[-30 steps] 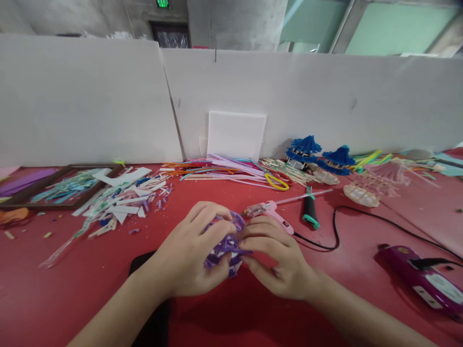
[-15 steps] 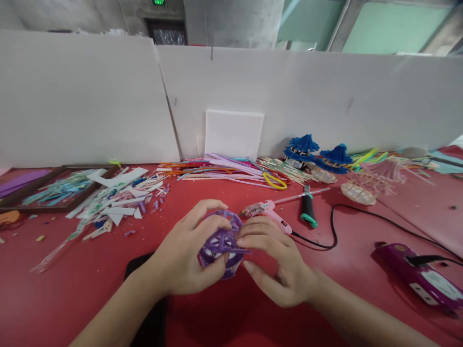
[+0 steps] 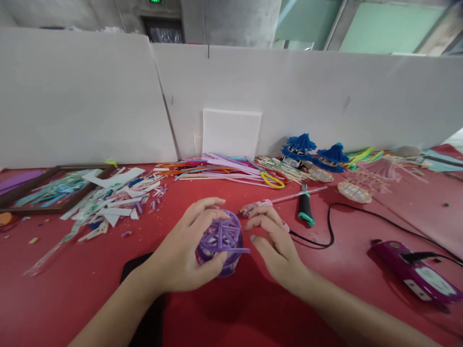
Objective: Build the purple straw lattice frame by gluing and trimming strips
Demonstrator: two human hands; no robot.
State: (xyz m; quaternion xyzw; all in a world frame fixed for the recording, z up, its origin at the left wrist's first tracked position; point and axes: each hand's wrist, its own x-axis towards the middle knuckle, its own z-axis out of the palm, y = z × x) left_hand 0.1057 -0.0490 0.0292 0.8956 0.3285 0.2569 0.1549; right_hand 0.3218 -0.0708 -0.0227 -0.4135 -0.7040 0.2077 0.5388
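My left hand [image 3: 188, 250] is wrapped round a round purple openwork piece [image 3: 226, 236] made of strips, holding it above the red table. One purple strip sticks out from its right side. Just right of the piece is my right hand [image 3: 269, 238], its fingers bent and apart with nothing between them. Behind my right hand lies a pink glue gun [image 3: 253, 207], partly hidden by the fingers, with a clear stick at its back.
A green-black cutter [image 3: 306, 209] and a purple power strip [image 3: 415, 274] lie right. Scissors [image 3: 272, 180], coloured strips [image 3: 217, 166] and small blue-roofed models [image 3: 333, 156] stand or lie behind. Paper scraps [image 3: 115, 197] and a brown frame [image 3: 72, 202] are left; a black object [image 3: 146, 318] is near.
My right hand has let go of the purple piece and drawn slightly away, fingers apart. My left hand still holds the piece, whose strip-crossed face shows more now. The view has shifted slightly.
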